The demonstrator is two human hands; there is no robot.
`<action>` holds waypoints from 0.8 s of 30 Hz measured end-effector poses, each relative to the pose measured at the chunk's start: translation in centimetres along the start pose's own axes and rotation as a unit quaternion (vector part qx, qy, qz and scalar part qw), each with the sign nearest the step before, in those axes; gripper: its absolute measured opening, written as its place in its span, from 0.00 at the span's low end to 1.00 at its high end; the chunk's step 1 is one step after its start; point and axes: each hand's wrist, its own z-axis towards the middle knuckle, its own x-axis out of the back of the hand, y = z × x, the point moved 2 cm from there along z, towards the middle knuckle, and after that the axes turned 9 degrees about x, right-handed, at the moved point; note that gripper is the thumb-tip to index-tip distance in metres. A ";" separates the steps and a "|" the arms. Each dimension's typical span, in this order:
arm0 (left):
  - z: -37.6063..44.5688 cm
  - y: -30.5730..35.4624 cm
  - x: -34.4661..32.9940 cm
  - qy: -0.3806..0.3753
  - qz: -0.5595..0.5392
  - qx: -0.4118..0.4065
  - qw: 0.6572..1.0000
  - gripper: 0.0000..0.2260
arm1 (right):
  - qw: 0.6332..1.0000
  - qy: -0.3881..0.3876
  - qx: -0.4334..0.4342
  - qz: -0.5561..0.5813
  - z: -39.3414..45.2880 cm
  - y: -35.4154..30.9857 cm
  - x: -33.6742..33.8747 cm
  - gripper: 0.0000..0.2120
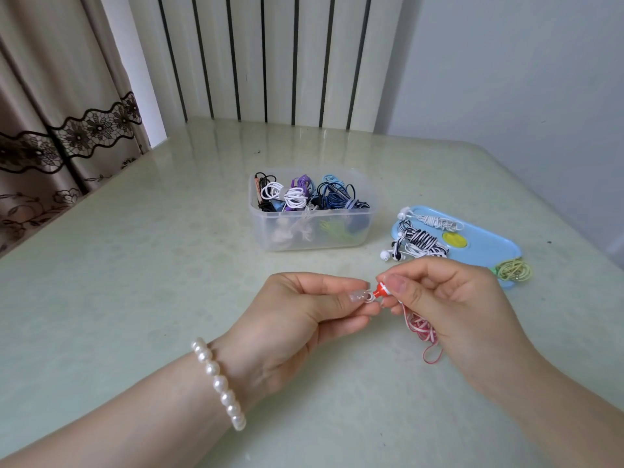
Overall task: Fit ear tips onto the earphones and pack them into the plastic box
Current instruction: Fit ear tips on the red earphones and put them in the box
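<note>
Coils of earphone cable, black, white, purple and blue, fill the clear plastic box [312, 217] standing mid-table, with more bundles showing dimly through its front wall. To its right lies a blue lid [479, 243], flat on the table [135, 282]; on it rest a white earphone bundle [435, 222] and a black-and-white striped bundle [417, 243], and a yellow-green coil [513, 270] sits at its near right end. Nothing lies between the hands and the box. Near the front, the left hand [297, 319], a pearl bracelet [217, 383] on its wrist, pinches a small clear ear tip [366, 295] between thumb and fingers. The right hand [449, 298] pinches the red earbud [381, 292], its nozzle touching the tip, while the red-and-white cable [423, 332] hangs below that palm down to the table
</note>
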 end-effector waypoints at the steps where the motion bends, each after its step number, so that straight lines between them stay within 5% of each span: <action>1: 0.0 0.0 0.0 0.001 0.001 0.000 1.000 0.15 | 1.000 0.000 0.005 0.001 0.0 -0.1 -0.1 0.07; 24: 0.1 -0.3 0.1 0.009 0.010 0.011 1.000 0.09 | 0.999 0.003 0.025 -0.038 -0.2 -0.4 -0.6 0.06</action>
